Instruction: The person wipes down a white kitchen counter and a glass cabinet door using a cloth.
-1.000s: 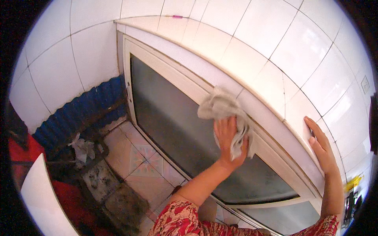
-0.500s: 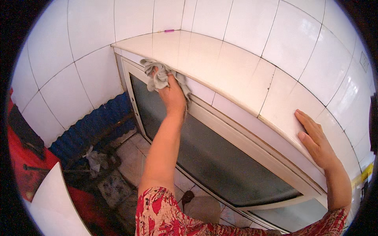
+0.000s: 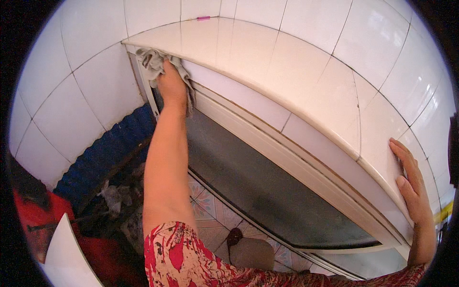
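Observation:
My left hand [image 3: 172,88] grips a crumpled grey cloth [image 3: 153,62]. It presses the cloth to the upper left end of the cabinet front, just under the overhanging lip of the cream countertop [image 3: 267,64]. Part of the cloth hangs down beside my wrist. Below that lip run a white tiled strip [image 3: 248,100] and the pale frame of a cabinet door with a dark glass panel [image 3: 267,177]. At the right end of the countertop, my right hand [image 3: 411,186] rests on the surface near its front edge, fingers extended and holding nothing.
White wall tiles [image 3: 311,24] rise behind the countertop, where a small pink object [image 3: 203,18] lies by the wall. Blue corrugated material [image 3: 110,138] lines the left wall's foot. A red object [image 3: 52,210] and a curved white panel [image 3: 69,253] stand lower left, near a crumpled plastic bag [image 3: 114,198].
My left hand has slid the cloth leftward along the cabinet's top edge toward the corner. The view has shifted slightly; my right hand stays on the countertop's right end.

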Demonstrator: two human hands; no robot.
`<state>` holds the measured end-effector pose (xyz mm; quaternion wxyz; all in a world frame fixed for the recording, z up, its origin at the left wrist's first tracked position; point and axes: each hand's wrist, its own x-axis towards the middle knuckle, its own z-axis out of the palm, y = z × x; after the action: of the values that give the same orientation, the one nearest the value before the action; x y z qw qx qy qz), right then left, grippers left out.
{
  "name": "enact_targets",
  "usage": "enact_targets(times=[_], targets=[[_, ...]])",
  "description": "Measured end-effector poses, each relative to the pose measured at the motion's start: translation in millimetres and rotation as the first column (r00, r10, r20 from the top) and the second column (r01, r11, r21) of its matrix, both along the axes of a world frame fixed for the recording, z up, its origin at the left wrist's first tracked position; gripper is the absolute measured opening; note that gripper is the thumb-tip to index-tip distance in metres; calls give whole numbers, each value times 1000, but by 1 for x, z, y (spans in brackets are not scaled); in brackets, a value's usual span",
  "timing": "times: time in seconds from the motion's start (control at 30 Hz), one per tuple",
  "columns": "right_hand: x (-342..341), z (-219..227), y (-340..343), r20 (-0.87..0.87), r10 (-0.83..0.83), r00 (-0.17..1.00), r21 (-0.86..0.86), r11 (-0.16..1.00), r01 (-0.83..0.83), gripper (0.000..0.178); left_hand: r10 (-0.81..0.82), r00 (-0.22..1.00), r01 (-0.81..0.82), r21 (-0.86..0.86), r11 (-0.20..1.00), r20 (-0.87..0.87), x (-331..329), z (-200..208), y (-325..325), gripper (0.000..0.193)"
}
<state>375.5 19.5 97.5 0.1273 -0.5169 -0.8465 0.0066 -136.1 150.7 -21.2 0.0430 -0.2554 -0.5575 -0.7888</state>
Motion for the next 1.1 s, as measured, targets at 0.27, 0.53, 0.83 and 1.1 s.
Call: enact_targets(times=[0.27, 0.53, 0.83, 1.1], targets=[[-3, 1, 1, 11, -44, 999, 33, 999, 44, 75, -60, 990, 67, 53, 996, -126, -98, -8, 35, 72], [-14, 6, -3, 8, -57, 998, 16, 998, 57, 69, -127, 971, 138, -40, 990, 204, -77, 9, 10, 70], [-3, 7, -13, -9, 65, 998, 69, 996, -65, 55, -109, 911, 188, 164, 968, -399, 114, -53, -37, 56], [8, -19, 9, -22, 122, 992, 398, 911, -103, 51, -251, 696, 236, -117, 965, -673, 343, -84, -127, 63]])
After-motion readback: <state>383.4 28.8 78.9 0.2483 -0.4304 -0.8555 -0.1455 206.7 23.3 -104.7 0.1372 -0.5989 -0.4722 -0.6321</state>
